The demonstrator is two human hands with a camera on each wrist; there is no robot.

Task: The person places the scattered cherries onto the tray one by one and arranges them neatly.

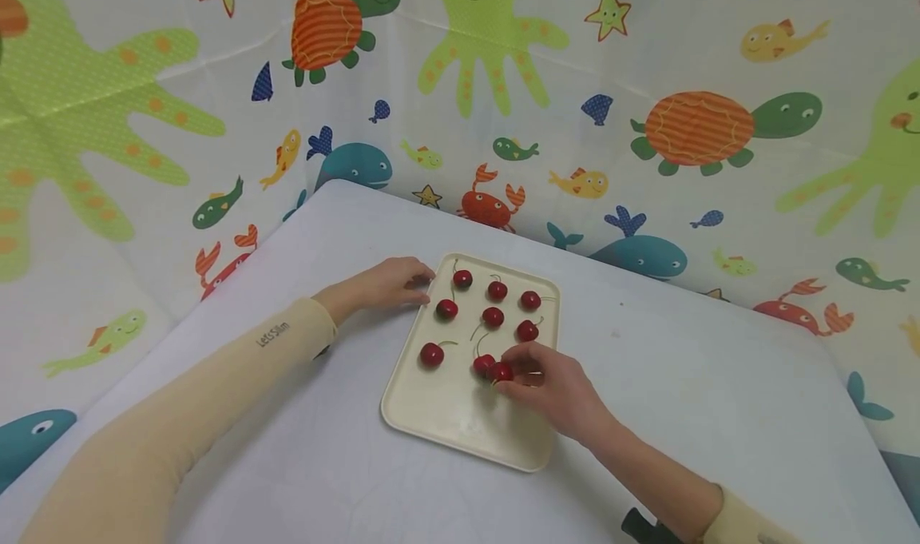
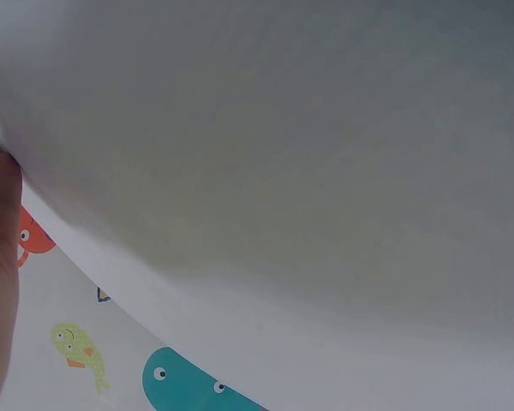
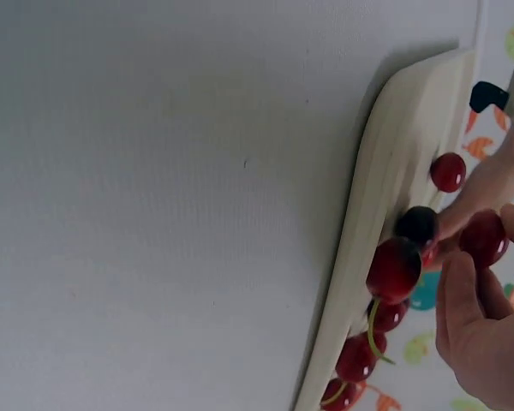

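Observation:
A cream tray [image 1: 460, 420] lies on the table with several dark red cherries spread over it, some with green stems. My right hand [image 1: 553, 388] pinches one cherry [image 1: 501, 372] between thumb and fingers, low over the tray's right half. That held cherry overlaps another cherry [image 1: 483, 363] in the head view. In the right wrist view, the pinched cherry [image 3: 484, 238] shows at the fingertips, beside the tray's row of cherries. At the tray's far left edge, my left hand [image 1: 391, 283] touches the rim with its fingertips. Only part of the left hand [image 2: 0, 240] shows in its own wrist view.
A white cloth covers the table [image 1: 690, 400] around the tray. Behind and to the left hangs a curtain [image 1: 546, 57] printed with turtles, whales, crabs and fish. To the left of the held cherry, a single cherry [image 1: 432, 355] lies on the tray.

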